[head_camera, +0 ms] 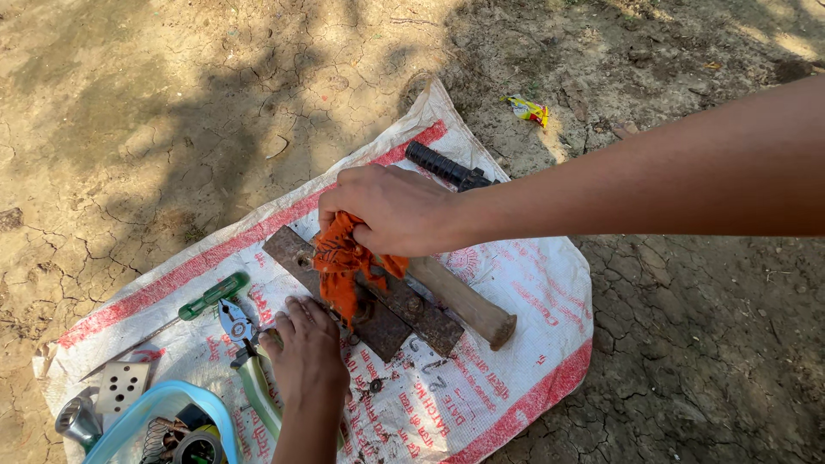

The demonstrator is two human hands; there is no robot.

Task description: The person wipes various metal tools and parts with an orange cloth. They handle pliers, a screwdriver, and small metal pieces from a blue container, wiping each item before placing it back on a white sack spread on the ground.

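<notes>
On cracked dry ground, a white and red woven sack (516,283) is lying spread flat as a work mat. The right hand (391,209) is closing its fingers tight around an orange rag (342,262), bunching it and pressing it down onto a rusty metal bar (404,305). The rag is hanging just below that hand, draping across the bar. The left hand (305,348) is resting below the rag, fingers pressed together, fingertips touching the bar's near edge; it is gripping nothing. A wooden handle (464,301) is sticking out beneath the right hand, and a black grip (443,165) is lying just above it. Beside the left hand, pliers (245,348) and a green-handled screwdriver (202,301) are lying on the sack. A blue tub (146,408) is sitting further left.
</notes>
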